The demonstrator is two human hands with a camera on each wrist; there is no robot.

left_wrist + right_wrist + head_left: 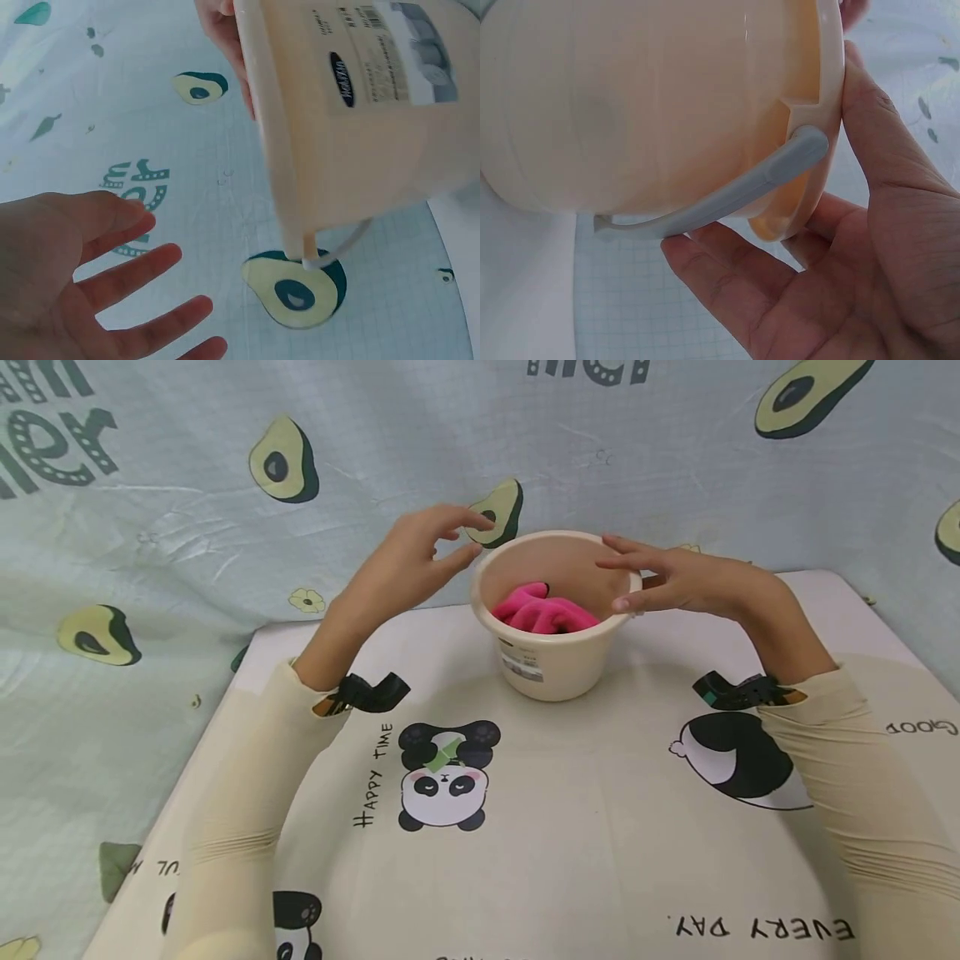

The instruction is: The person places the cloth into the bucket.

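Note:
A cream plastic bucket [553,668] stands upright on the table with a soft bright pink fabric thing [543,614] inside. My left hand [420,547] hovers beside the bucket's left rim, fingers spread and holding nothing; the left wrist view shows a gap between this hand [112,277] and the bucket [360,150]. At the right rim, my right hand [667,578] grips the bucket, fingers reaching over the edge. From the right wrist view, the thumb of that hand [855,247] lies along the rim, and other fingertips touch the grey handle [727,199].
The table [555,860] has a white cover printed with pandas and lettering. Behind it hangs a pale curtain [390,435] with avocado prints, close to the table's back edge. Black wrist cameras [371,693] sit at both sleeve cuffs.

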